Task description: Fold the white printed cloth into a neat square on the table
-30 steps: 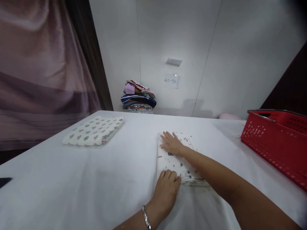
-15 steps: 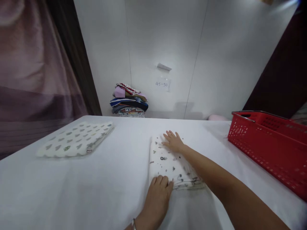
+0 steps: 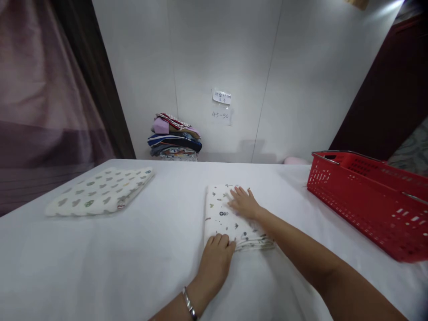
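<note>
A white folded cloth (image 3: 219, 223) printed with small dark and grey motifs lies on the white-covered table (image 3: 133, 263) in front of me. My left hand (image 3: 219, 254) is at its near left corner, with curled fingers over the edge and the thumb at the near side; a silver bracelet circles that wrist. My right hand (image 3: 244, 204) lies flat across the cloth's far right part, its fingers spread. The forearm hides part of the cloth's right side. Stacked layers show along the near edge.
Another folded white cloth (image 3: 100, 191), with grey shapes, rests at the table's left. A red perforated basket (image 3: 361, 200) with metal handles stands on the right. Beyond the far edge is a pile of folded textiles (image 3: 175, 138) against the wall. A purplish curtain (image 3: 50, 111) hangs at left.
My right hand has slid slightly right and nearer over the cloth, fingers still spread. The left hand keeps its place at the near corner. The whole view has shifted a little.
</note>
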Action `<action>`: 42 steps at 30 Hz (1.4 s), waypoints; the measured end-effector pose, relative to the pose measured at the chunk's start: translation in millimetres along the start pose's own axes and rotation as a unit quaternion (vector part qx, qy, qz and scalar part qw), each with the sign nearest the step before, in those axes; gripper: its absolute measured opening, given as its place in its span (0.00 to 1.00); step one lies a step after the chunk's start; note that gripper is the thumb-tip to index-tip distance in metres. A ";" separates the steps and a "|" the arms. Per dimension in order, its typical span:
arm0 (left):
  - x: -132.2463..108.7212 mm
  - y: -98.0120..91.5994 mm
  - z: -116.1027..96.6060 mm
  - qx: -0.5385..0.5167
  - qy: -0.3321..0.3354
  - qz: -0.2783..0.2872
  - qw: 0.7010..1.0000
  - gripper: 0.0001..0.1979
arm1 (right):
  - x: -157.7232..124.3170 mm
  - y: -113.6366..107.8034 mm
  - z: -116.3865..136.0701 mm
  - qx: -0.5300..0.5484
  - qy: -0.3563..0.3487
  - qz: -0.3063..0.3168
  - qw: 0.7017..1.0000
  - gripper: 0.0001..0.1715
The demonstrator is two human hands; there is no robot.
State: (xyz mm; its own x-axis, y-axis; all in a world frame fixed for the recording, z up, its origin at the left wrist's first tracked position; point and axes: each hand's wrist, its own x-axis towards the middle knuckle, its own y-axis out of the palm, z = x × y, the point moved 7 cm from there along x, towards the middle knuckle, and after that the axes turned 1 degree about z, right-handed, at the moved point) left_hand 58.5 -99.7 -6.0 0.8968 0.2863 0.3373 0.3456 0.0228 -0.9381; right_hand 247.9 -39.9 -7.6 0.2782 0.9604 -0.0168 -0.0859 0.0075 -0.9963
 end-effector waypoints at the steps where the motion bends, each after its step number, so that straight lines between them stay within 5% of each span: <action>1: 0.1 -0.8 -0.3 -0.003 0.001 -0.002 1.000 0.06 | -7.5 3.4 1.1 -0.002 -0.001 0.003 1.000 0.41; 6: -0.3 -5.6 -1.9 0.007 0.008 -0.008 1.000 0.06 | -28.0 3.0 5.2 0.021 0.021 0.056 0.998 0.39; 10: -0.7 -9.2 -5.0 0.020 0.020 -0.014 0.999 0.06 | -53.5 -9.6 22.6 0.055 -0.022 0.021 0.998 0.40; 15: -1.2 -11.4 -8.6 0.031 0.031 -0.033 0.998 0.07 | -84.4 10.0 37.8 0.054 -0.059 0.083 0.993 0.41; 27: -9.8 -20.7 -6.7 0.008 0.032 -0.013 0.999 0.09 | -113.8 15.1 38.6 0.045 -0.033 0.056 0.997 0.36; 37: -36.9 -52.3 45.5 -0.099 -0.090 -0.063 0.989 0.14 | -114.9 14.1 39.8 0.030 -0.028 0.047 0.998 0.34; 42: -11.5 -62.0 23.3 -0.095 -0.084 -0.109 0.986 0.17 | -115.1 15.2 39.8 0.019 -0.024 0.045 0.999 0.34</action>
State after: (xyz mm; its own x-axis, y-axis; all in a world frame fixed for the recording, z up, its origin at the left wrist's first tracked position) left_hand 20.3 -82.1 46.4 0.7427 0.4489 0.4969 0.5852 -0.0745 -0.8074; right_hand 176.5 -139.3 -17.4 0.2220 0.9697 -0.1020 -0.1447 -0.0707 -0.9870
